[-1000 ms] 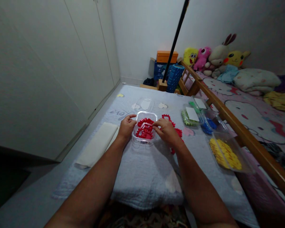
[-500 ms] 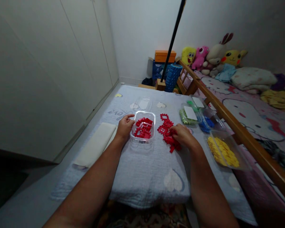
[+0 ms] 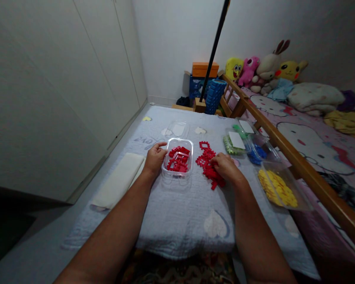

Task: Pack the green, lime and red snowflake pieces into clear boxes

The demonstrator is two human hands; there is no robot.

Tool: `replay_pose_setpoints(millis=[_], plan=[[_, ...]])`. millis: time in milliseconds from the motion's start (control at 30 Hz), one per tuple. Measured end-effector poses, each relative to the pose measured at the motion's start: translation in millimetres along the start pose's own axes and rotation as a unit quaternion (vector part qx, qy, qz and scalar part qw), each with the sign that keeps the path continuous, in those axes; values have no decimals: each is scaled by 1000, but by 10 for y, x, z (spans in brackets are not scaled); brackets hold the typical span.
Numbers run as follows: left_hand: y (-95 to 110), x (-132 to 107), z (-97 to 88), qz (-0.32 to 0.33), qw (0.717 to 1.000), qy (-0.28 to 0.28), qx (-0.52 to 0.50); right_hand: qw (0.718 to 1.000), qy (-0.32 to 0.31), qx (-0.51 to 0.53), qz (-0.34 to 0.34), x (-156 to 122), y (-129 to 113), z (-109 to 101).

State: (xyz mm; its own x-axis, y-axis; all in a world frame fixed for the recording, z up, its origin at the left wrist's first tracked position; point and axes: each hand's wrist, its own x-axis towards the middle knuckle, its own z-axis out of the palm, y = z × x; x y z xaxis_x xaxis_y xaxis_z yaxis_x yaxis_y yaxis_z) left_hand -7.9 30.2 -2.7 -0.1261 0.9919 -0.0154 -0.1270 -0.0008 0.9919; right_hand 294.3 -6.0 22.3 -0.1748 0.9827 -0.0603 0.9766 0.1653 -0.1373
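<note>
A clear plastic container (image 3: 191, 157) with red plastic building pieces (image 3: 179, 158) in it stands in the middle of the cloth-covered table. My left hand (image 3: 156, 157) is closed on its left side, thumb and fingers at the rim. To the container's right lies a loose pile of red building pieces (image 3: 206, 159), some of them square frames with toothed edges. Over the right side of this pile is my right hand (image 3: 225, 166), fingers bent down and pressed together among the pieces. Its fingertips are partly hidden, and I cannot make out a single piece in them.
A clear lid (image 3: 178, 129) lies behind the container. Boxes of green pieces (image 3: 233, 144), blue pieces (image 3: 257, 154) and yellow pieces (image 3: 277, 189) line the right side by a wooden bed rail (image 3: 266, 122). A folded cream cloth (image 3: 118, 181) lies at left.
My right hand has shifted very slightly left over the red pile. My left hand and the container stay in place.
</note>
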Motion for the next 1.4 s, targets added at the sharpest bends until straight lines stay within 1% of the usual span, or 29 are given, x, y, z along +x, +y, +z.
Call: replay_pose_setpoints(millis=[100,200,300,367,467,567,700,767,833,967,1100,1200,1267,1400], plan=[[10,-7,8,-3,1000,0,-7,1000,-1,-8,16,-6,-3,11],[17,-12,11,-4,1000,3,-9,999,17,20,19,-25,-1,-19],[14,-10,8,-3,1000,4,-6,997,41,62,23,-30,-32,-91],[4,-3,3,-1,1000,2,-1,991,66,115,12,-13,-112,-158],[-20,11,-6,2,1000,0,3,977,95,189,-27,50,-346,-263],[-42,21,-13,3,1000,0,1,974,92,197,-68,152,-678,-335],[-61,31,-17,1,1000,-4,-8,985,70,140,-73,324,-1091,-341],[-69,39,-17,2,1000,-5,-9,991,55,102,-69,412,-1221,-315],[-75,44,-15,0,1000,-5,-11,995,49,62,-67,490,-1291,-288],[-77,41,-10,-4,1000,-7,-18,996,47,-8,-70,591,-1319,-269],[-64,33,-5,-6,1000,-4,-20,995,46,-33,-78,641,-1313,-259],[-51,29,0,-9,1000,-2,-24,996,53,-15,-76,664,-1301,-223],[-43,25,3,-10,1000,-2,-24,995,70,12,-73,661,-1276,-197],[-40,19,1,-9,1000,-3,-17,990,108,71,-50,587,-1148,-191]])
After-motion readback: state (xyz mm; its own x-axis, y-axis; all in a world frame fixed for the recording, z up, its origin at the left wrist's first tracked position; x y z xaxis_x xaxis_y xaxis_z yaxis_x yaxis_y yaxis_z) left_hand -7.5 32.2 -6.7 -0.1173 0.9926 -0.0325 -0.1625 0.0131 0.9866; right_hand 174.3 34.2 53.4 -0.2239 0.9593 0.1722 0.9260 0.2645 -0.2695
